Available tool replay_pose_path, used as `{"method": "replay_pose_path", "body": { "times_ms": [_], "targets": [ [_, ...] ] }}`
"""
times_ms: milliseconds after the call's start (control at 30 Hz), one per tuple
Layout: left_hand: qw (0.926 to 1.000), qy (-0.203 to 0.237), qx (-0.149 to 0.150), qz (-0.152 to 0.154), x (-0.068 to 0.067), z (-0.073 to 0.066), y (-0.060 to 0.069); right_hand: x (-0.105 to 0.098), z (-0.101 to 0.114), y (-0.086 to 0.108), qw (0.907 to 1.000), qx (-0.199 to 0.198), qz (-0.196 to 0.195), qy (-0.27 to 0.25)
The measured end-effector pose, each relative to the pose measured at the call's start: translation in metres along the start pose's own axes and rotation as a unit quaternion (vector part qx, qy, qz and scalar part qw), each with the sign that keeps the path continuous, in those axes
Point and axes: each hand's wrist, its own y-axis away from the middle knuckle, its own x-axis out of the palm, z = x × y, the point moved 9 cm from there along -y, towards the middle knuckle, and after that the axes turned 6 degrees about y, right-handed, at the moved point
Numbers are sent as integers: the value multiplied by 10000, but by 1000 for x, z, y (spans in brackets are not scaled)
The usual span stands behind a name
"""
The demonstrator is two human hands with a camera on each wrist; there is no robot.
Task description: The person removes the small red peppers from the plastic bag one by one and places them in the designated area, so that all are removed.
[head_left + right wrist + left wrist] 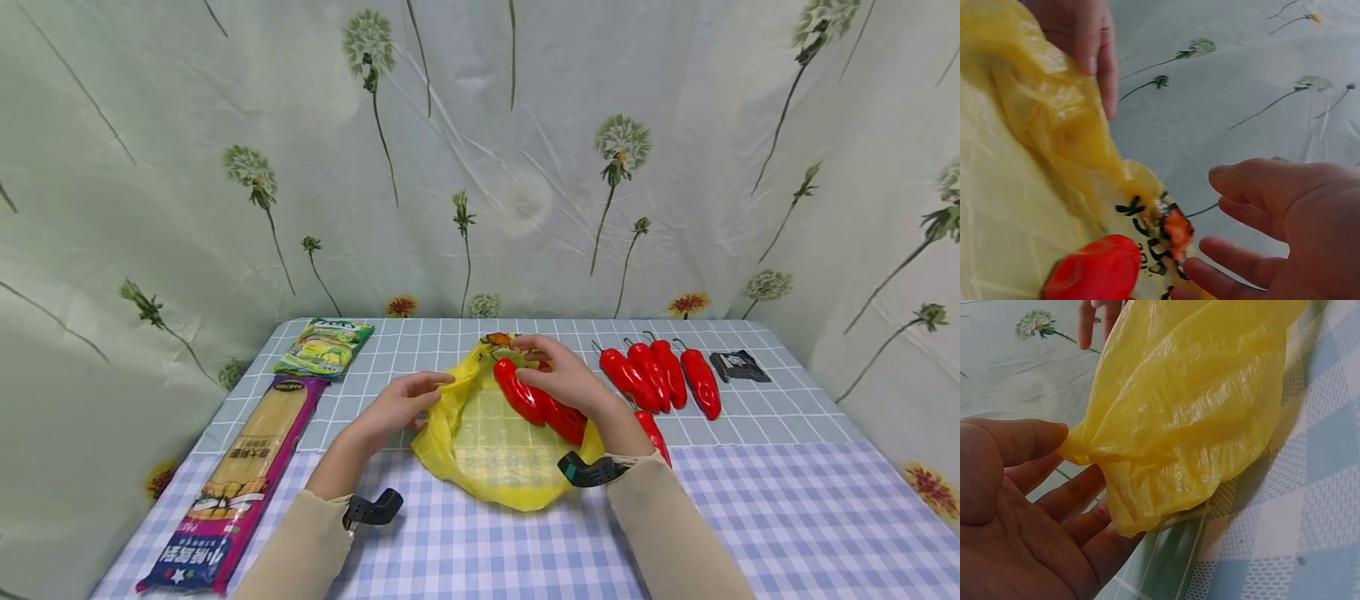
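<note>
A yellow plastic bag [495, 458] lies spread at the middle of the table, its mouth wide. Two red peppers [517, 392] are in it, on the right side. My left hand [397, 408] is at the bag's left edge; in the left wrist view the thumb and fingers of this hand [1029, 506] pinch the yellow plastic [1179, 419]. Over the bag's far right edge is my right hand [566, 379], partly covering the peppers. The right wrist view shows this hand [1285, 225] with fingers apart, fingertips beside the printed edge, near one red pepper [1094, 269].
Several red peppers [633, 375] lie to the right, one [651, 433] partly behind the right forearm. Beyond them is a small black packet [738, 366]. On the left are a long noodle package [240, 475] and a green and yellow packet [326, 347]. A patterned curtain [525, 183] hangs behind.
</note>
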Motion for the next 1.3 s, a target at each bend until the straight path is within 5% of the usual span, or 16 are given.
{"method": "replay_pose_path", "body": {
  "times_ms": [733, 1033, 1300],
  "targets": [
    [10000, -42, -8, 32, 2, -2, 2, 20, -9, -4, 9995, 218, -65, 225],
    [10000, -4, -25, 26, 2, -2, 1, 31, -4, -3, 9888, -89, 185, 1477],
    [10000, 8, -27, 29, 2, -2, 1, 37, -6, -4, 9822, 41, 295, 1855]
  ]
}}
